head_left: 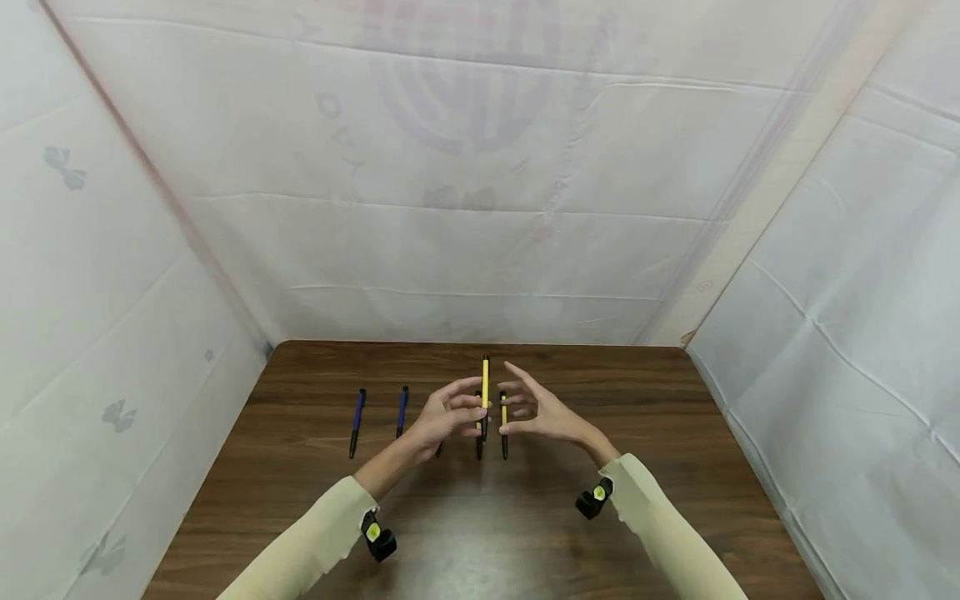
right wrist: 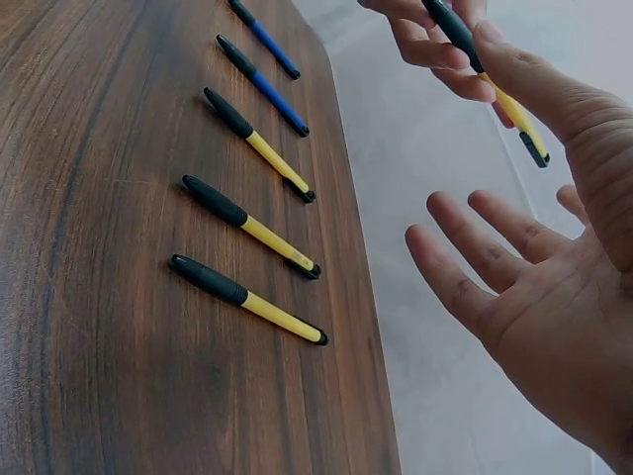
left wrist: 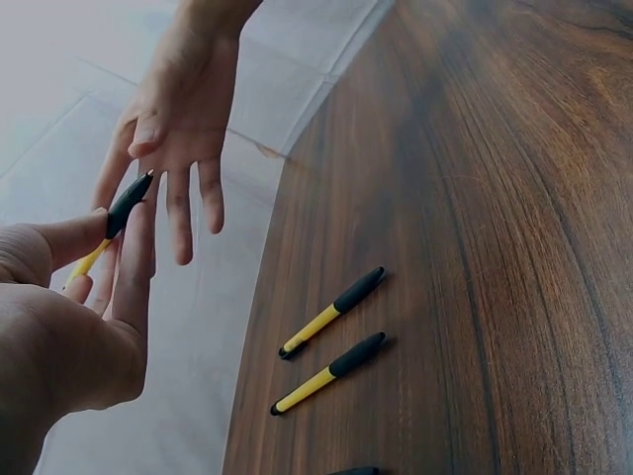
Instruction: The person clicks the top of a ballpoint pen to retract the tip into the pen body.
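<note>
Above table centre: yellow-and-black pen [head_left: 485,392] held upright, off wood, pinched in left hand [head_left: 448,419] fingertips. Right hand [head_left: 542,410] just beside it, fingers spread, relaxed, gripping nothing. Below on wooden table [head_left: 660,433]: three yellow pens [right wrist: 259,229] in row, two blue pens [head_left: 380,417] further left, all lying parallel, well apart.

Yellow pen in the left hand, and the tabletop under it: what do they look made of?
The yellow pen held in the left hand looks like plastic: a smooth, evenly coloured barrel with a matte black grip section that could be rubber. The tabletop shows dark brown wood grain with a soft sheen; the pictures do not show whether it is solid wood or a laminate print.
</note>
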